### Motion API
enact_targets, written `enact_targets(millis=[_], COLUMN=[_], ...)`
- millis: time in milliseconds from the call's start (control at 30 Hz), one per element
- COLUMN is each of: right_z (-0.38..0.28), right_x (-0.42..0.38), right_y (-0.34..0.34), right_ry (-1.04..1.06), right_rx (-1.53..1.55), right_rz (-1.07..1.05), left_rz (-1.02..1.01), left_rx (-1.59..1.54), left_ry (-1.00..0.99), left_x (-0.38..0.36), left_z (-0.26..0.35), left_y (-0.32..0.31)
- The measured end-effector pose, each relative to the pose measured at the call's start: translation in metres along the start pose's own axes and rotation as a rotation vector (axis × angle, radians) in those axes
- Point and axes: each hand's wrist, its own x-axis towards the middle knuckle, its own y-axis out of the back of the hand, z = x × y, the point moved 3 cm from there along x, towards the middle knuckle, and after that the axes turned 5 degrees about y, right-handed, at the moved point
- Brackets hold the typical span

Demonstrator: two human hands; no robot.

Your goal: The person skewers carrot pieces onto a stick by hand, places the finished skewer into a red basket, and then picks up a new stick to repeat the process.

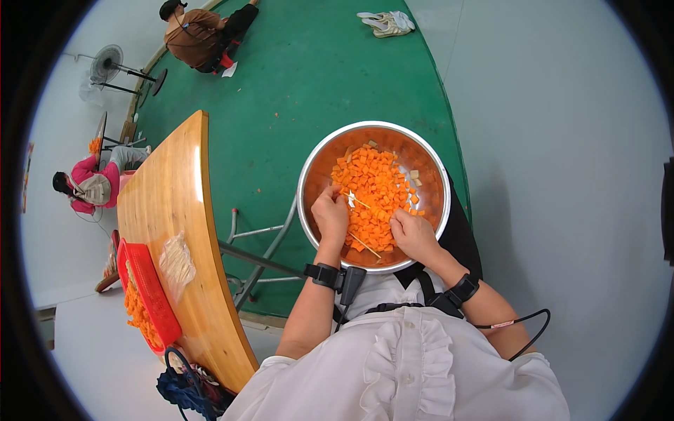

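Observation:
A wide steel bowl (444, 203) rests on my lap, holding many diced carrot cubes (368, 172) and several pale cubes (415, 175). Inside its left half, my left hand (330, 216) is closed, pinching a thin wooden skewer (358, 200) that points right over the carrots. A second wooden skewer (365, 246) lies on the cubes near the bowl's front. My right hand (415, 235) reaches over the right rim, thumb and fingers pressed together right at the carrot cubes; I cannot tell what is between those fingertips.
To my left stands a wooden table (210, 295) with a clear bag of pale sticks (177, 265) and a red basket (156, 302) of orange pieces. Two people sit farther off, one in brown (193, 38), one in pink (95, 184). Shoes (387, 24) lie on the green floor.

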Motion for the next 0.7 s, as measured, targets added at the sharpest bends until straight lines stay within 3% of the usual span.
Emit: enact_targets(millis=[500,600,700], right_z=[-0.007,0.032,0.029], right_x=[-0.001,0.002,0.008], right_y=[0.004,-0.020,-0.004], right_ry=[0.131,0.066,-0.740], right_rx=[-0.184,0.308,1.222], right_rz=[-0.013,-0.008,-0.450], left_rz=[-0.024,-0.043,-0.059], left_rx=[0.086,0.093,0.092], left_ry=[-0.145,-0.151,-0.140], left_x=[-0.001,-0.001,-0.002], left_z=[0.008,0.008,0.003], left_y=[0.000,0.000,-0.002])
